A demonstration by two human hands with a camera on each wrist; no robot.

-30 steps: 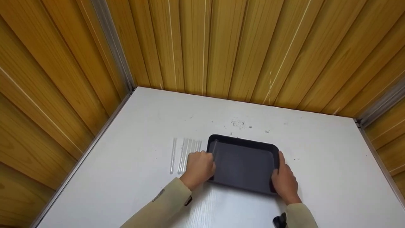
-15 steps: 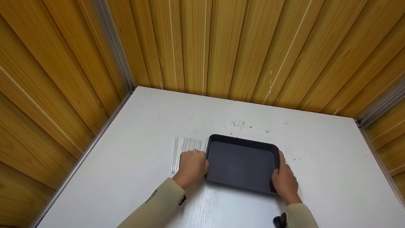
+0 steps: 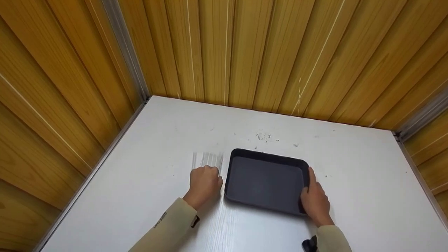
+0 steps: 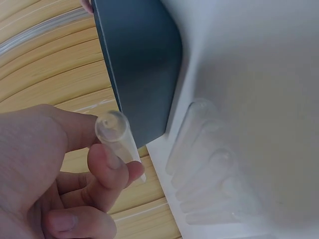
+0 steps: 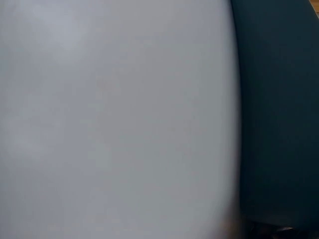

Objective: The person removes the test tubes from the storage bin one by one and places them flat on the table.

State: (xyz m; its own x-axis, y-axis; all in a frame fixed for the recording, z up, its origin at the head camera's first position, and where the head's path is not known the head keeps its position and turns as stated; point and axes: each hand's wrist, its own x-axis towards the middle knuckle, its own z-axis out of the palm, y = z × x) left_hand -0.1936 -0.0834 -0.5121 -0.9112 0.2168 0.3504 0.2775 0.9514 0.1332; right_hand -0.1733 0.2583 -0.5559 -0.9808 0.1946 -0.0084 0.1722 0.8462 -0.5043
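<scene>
A dark grey rectangular tray lies on the white table in the head view. My right hand grips its right side, thumb over the rim. Left of the tray, my left hand is over a row of clear tubes, partly covering them. In the left wrist view, this hand pinches a clear test tube between thumb and fingers. Beyond it, several similar tubes lie side by side on the table. The right wrist view holds only the tray's outer wall and table surface.
The white table bears scattered dark specks behind the tray. Wood-patterned panels rise at the back and sides, with metal posts at the corners.
My left hand has moved left from over the tray's left edge to above the tubes, bringing the held tube out of the tray. My right hand and the tray have stayed in place.
</scene>
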